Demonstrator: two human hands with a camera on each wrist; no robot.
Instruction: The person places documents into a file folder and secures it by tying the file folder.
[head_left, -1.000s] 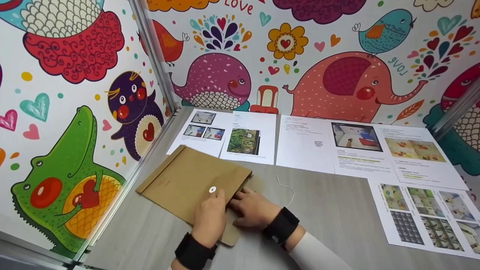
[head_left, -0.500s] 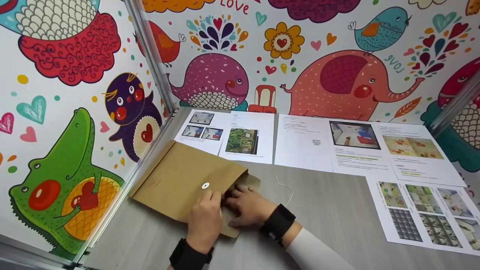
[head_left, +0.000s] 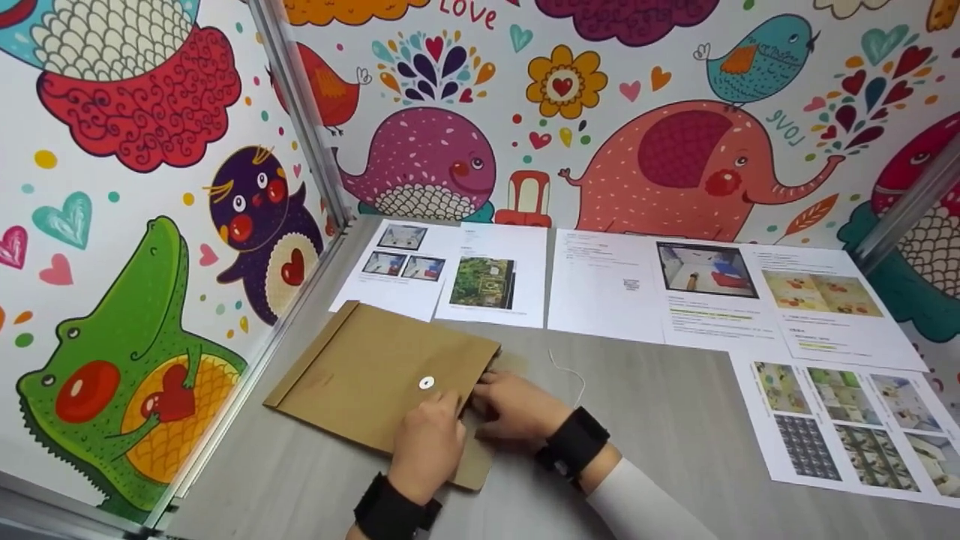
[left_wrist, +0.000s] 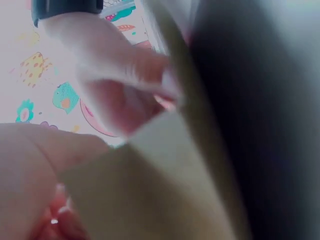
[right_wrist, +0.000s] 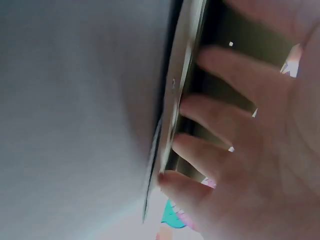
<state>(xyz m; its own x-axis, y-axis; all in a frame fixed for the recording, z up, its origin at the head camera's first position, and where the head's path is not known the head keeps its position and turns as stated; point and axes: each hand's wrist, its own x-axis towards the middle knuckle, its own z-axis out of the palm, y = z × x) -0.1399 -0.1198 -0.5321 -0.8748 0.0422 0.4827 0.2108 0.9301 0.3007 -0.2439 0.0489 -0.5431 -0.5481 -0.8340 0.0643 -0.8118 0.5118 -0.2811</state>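
Note:
A brown paper envelope (head_left: 375,375) with a white button (head_left: 426,382) lies at an angle on the grey table, its opening facing right. My left hand (head_left: 431,442) pinches the upper panel at the opening's edge, just below the button. At the opening, my right hand (head_left: 521,409) has its fingertips at the mouth, partly hidden by the upper panel. Seen from the right wrist, the fingers (right_wrist: 215,110) are spread and touch the flap (right_wrist: 177,90). The envelope's flap also shows under the hands in the head view. Whether anything is inside the envelope is hidden.
A thin white string (head_left: 574,371) lies on the table right of the envelope. Printed sheets (head_left: 600,300) run along the back, with another picture sheet (head_left: 847,435) at the right. Cartoon-patterned walls (head_left: 420,161) with metal frame posts (head_left: 304,112) enclose the back and left.
The envelope shifted left and tilted up, then came back right and lower, with my left hand following it. My right hand's fingers stay at the mouth, now farther right than half a second ago.

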